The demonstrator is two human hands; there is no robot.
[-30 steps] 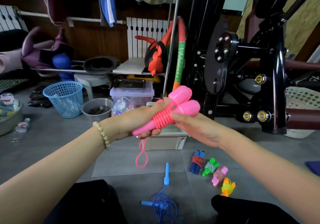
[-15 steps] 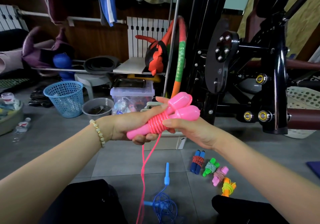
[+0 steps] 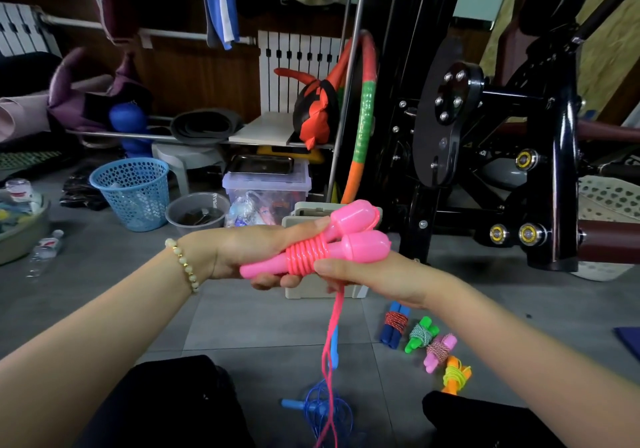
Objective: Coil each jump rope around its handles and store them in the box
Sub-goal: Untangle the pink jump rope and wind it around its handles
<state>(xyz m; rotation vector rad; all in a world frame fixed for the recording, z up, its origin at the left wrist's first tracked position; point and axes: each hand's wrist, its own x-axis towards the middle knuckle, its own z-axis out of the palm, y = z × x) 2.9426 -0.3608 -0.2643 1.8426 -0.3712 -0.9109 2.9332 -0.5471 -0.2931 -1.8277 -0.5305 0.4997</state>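
My left hand (image 3: 254, 252) grips the two pink jump rope handles (image 3: 360, 239) held side by side, with several turns of pink rope wound around their middle. My right hand (image 3: 367, 274) pinches the pink rope (image 3: 332, 343) just under the coil; the loose length hangs down toward the floor. The beige box (image 3: 304, 213) stands on the floor behind my hands, mostly hidden. A loose blue jump rope (image 3: 320, 409) lies on the floor below. Several coiled ropes lie to the right: blue (image 3: 394, 324), green (image 3: 420, 336), pink (image 3: 438, 352), orange (image 3: 455, 375).
A blue mesh basket (image 3: 133, 191), a grey bowl (image 3: 197, 210) and a clear plastic bin (image 3: 266, 188) stand on the floor at the back. A black exercise machine (image 3: 485, 142) fills the right side. A water bottle (image 3: 45, 252) lies at the left. My dark-clothed knees are at the bottom.
The short hanging loop of a second ago has become a long taut strand down to the floor. My right hand has shifted under the coil, and both hands sit slightly lower.
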